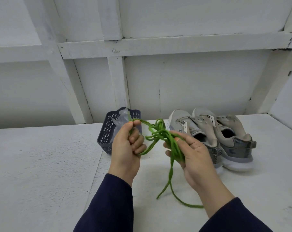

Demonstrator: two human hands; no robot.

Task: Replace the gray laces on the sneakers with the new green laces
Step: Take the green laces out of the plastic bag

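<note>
Two dark navy sleeves [111, 206] enter from the bottom edge. The left hand [126, 144] pinches one strand of the soft green cord laces [158, 133] between thumb and curled fingers, raised in front of the basket. The right hand [194, 153] grasps the main tangle of loops across its palm. Two tails hang from it onto the white painted desk [41, 164].

Step in hand, as judged: separating the bundle before threading. Recommended:
- Hold the pinched strand taut.
- Let the right hand give up its loops one at a time rather than pulling them.
- Find an end tip first.
- Keep the two tails apart so no knot forms.

Count:
- Hands: two.
- Gray mesh sneakers [209, 131]: two, side by side at the far right of the desk. Eyelets appear bare, and no gray laces are seen.
- Dark slate perforated plastic basket [105, 133]: one, left of the sneakers.
- Clear plastic wrapper [121, 121]: one, inside the basket.
- Green laces: number cannot be told from the tangle.
</note>
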